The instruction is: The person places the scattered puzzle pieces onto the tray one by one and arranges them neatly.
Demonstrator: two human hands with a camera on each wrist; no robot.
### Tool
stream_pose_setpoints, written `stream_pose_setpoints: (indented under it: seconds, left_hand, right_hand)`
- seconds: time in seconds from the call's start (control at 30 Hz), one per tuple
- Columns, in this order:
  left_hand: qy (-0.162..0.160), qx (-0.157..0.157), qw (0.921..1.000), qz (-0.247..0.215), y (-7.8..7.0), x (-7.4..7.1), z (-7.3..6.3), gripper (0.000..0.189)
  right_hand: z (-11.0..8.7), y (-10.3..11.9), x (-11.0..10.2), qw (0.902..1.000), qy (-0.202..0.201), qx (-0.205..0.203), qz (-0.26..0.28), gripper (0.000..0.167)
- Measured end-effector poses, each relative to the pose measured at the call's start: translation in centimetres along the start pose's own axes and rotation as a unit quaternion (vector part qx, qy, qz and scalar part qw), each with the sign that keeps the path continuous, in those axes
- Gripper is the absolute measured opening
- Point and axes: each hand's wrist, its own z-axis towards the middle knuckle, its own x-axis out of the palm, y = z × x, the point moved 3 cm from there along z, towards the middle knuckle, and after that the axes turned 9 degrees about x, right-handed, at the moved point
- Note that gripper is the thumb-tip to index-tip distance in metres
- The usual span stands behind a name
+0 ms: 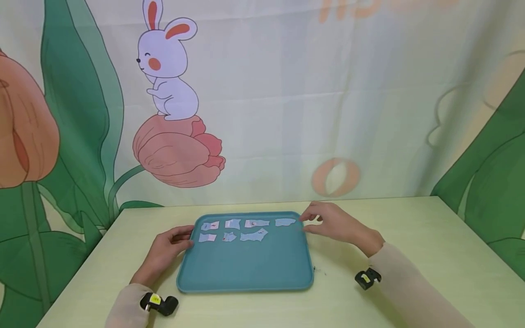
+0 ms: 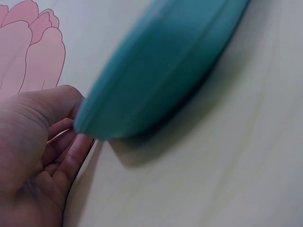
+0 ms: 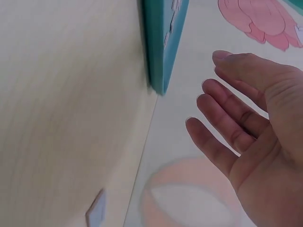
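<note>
A teal tray [image 1: 246,269] lies on the table, with several torn-edged blue and pink picture pieces [image 1: 254,234] in two rows in its far half. My left hand [image 1: 166,250] grips the tray's left side; in the left wrist view its thumb is at the rim and its fingers reach under it. At the far right corner of the tray, my right hand [image 1: 330,222] hovers with fingers spread. The right wrist view shows that hand [image 3: 255,123] holding nothing, its fingertips apart from the tray [image 3: 154,56].
A small flat piece [image 3: 96,210] lies on the table beyond the tray in the right wrist view. Behind the pale table [image 1: 443,255] hangs a curtain [image 1: 266,114] printed with a rabbit and tulips. Dark specks [image 1: 320,271] show beside the tray's right edge.
</note>
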Motion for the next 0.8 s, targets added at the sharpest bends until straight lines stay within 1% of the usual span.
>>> stream_pose_setpoints:
  seconds: [0.17, 0.47, 0.67, 0.8]
  left_hand:
    - [0.005, 0.004, 1.0000, 0.000, -0.1, -0.1, -0.1, 0.049]
    - [0.010, 0.004, 0.9999, 0.001, 0.1, -0.1, -0.1, 0.050]
    - [0.014, 0.007, 0.9998, 0.007, 0.3, 0.0, 0.2, 0.051]
    - [0.016, 0.006, 0.9998, 0.009, 0.3, 0.0, 0.2, 0.051]
  right_hand:
    - [-1.8, -1.2, -1.4, 0.9998, -0.018, 0.009, -0.003, 0.020]
    - [-4.3, -3.3, -3.1, 0.9984, -0.028, 0.049, -0.001, 0.023]
    - [-5.6, -5.0, -3.9, 0.9965, -0.020, 0.081, 0.005, 0.025]
    - [-6.1, -6.2, -4.3, 0.9960, -0.014, 0.087, 0.012, 0.027]
